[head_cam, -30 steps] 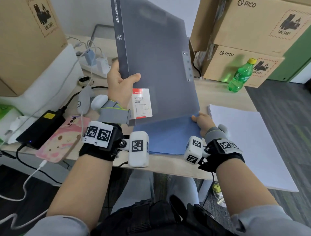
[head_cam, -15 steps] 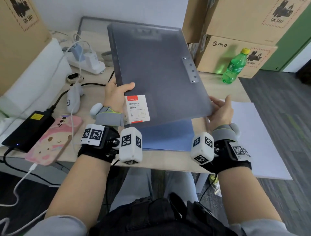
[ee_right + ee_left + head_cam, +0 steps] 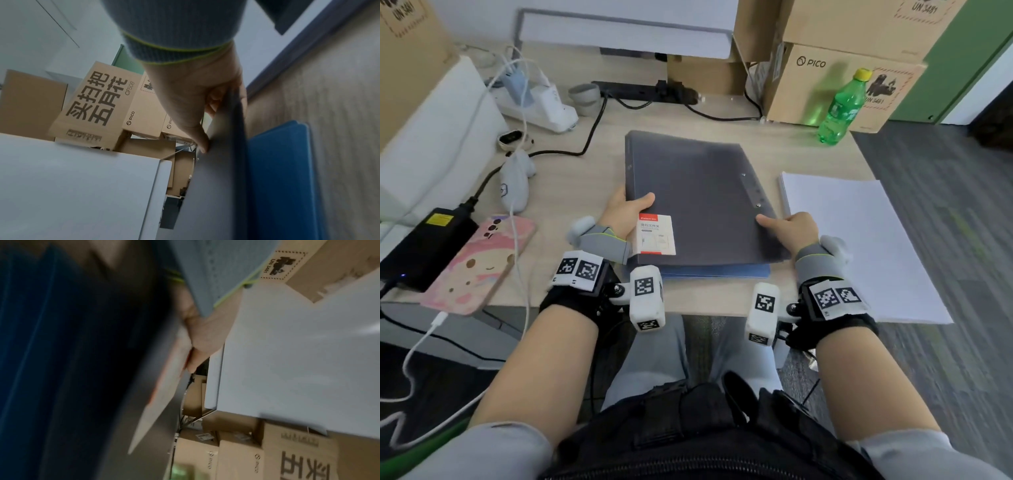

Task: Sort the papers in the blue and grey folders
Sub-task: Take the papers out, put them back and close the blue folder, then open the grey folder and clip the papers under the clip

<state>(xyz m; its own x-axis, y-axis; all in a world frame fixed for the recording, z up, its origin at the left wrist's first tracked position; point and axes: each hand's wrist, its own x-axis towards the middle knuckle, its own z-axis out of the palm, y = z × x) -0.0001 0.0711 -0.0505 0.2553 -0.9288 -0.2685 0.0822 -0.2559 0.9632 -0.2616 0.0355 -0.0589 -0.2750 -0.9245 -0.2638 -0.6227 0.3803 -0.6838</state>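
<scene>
A: Grey translucent plastic, that upper folder (image 3: 695, 198). It lies closed near the front of the pale wooden desk (image 3: 571, 192), over a flat blue plastic folder (image 3: 719, 270) of which only a strip shows along the near edge. It's thin, so I judge it light, smooth enough to slip, and likely to bend if lifted by one corner.

B: Where would you take it, then?

A: By the two long edges, as it's taken now. The left hand (image 3: 625, 214) grips the spine side, thumb curled over the cover just above the white-and-red paper label (image 3: 656, 234); the other fingers are hidden beneath.

B: And the right hand (image 3: 789, 228)?

A: It pinches the open edge by the near corner, thumb on top and fingers under, as the right wrist view shows. That edge rides a little off the blue one.

B: How are the arms set?

A: Both forearms reach forward over the desk edge, wrists low, one hand on each side of the folder.

B: And the papers?

A: A white stack of loose paper sheets (image 3: 859, 240) lies just right of the folders, overhanging the desk.
</scene>
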